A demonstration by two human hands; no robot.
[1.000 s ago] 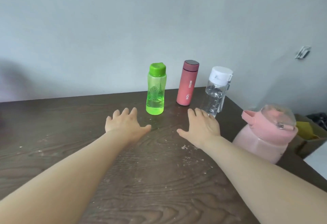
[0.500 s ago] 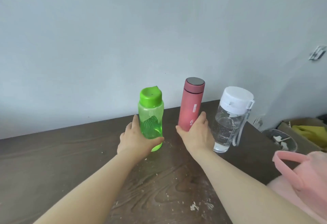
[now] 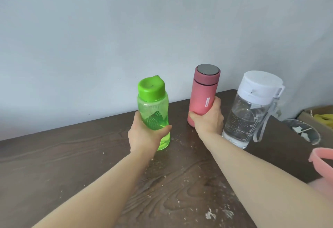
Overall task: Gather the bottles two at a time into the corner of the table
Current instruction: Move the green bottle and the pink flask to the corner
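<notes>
Green bottle [image 3: 154, 112] gripped in left hand [image 3: 144, 137], pink flask [image 3: 202, 96] in right hand [image 3: 207, 119], both near table [image 3: 72, 164] back edge. Clear bottle [image 3: 250, 109] just beside, by corner. Step: paired pickup. Next, likely: carry both toward corner, set upright without knocking clear one.

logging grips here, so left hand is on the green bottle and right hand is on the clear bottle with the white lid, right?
Not quite. The left hand is on the green bottle, but the right hand is wrapped around the pink bottle, not the clear bottle with the white lid, which stands untouched just to its right. The head view shows this.
</notes>
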